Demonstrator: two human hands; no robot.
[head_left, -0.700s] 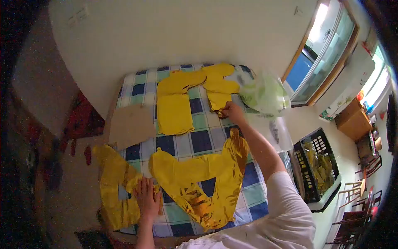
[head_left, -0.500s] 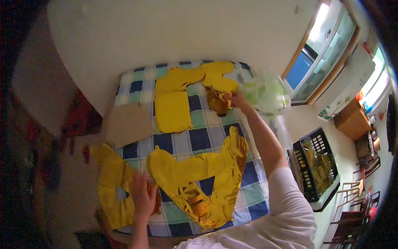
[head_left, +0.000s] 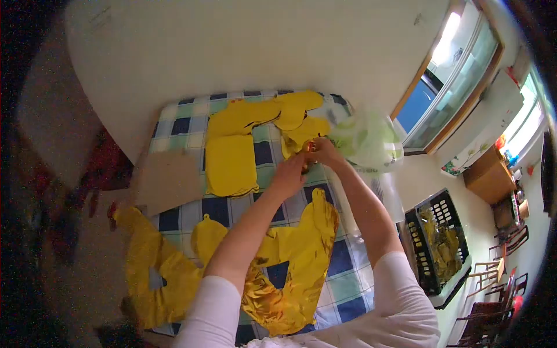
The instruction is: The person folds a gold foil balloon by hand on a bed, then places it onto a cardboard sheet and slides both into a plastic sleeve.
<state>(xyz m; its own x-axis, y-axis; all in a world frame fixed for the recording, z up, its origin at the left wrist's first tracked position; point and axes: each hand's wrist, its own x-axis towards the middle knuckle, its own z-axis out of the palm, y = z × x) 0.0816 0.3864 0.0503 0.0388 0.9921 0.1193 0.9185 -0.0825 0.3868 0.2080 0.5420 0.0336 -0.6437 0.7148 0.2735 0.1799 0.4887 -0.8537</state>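
Observation:
My left hand (head_left: 289,176) and my right hand (head_left: 324,152) meet near the far right part of the checked cloth, both closed on a small crumpled piece of gold foil (head_left: 311,152). Just beyond them lies a yellow foil piece (head_left: 310,129). Left of the hands is a flat stack of yellow foil pieces (head_left: 231,165), with more yellow foil (head_left: 241,118) above it. Nearer me, a large shiny foil shape with a triangular hole (head_left: 301,249) lies partly under my left arm. Another foil shape (head_left: 148,261) hangs at the left edge.
Brown cardboard (head_left: 169,181) lies on the left of the checked cloth (head_left: 181,124). A green-and-white plastic bag (head_left: 365,142) sits at the right edge. A black crate (head_left: 420,249) holding gold foil stands to the right, with chairs and a wooden cabinet (head_left: 490,176) beyond.
My left hand has moved up and right from the near foil shapes to join my right hand at the small foil piece. The view has shifted slightly.

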